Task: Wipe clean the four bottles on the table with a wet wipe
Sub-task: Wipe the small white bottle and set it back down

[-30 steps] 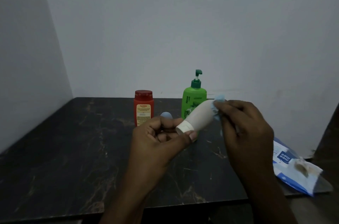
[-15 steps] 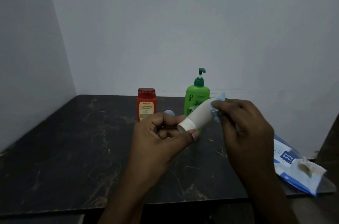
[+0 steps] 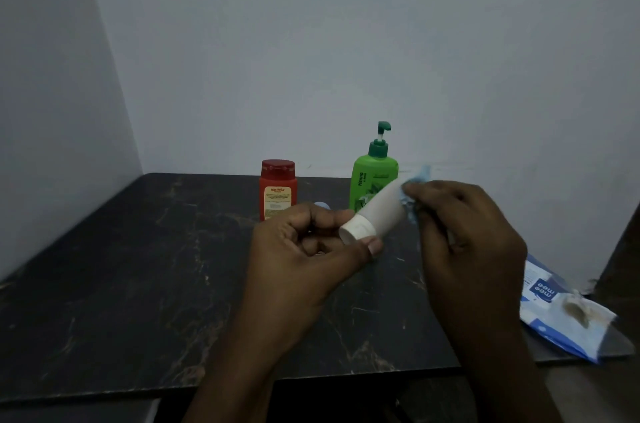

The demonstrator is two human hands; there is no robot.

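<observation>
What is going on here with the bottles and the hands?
A person is cleaning a white bottle above the dark table. The left hand pinches its cap end; the right hand presses a blue wet wipe on its other end. A red bottle and a green pump bottle stand behind, and a wipes pack lies at the right.

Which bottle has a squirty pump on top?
The green bottle, standing at the back. The red bottle beside it and the held white bottle have plain caps.
</observation>
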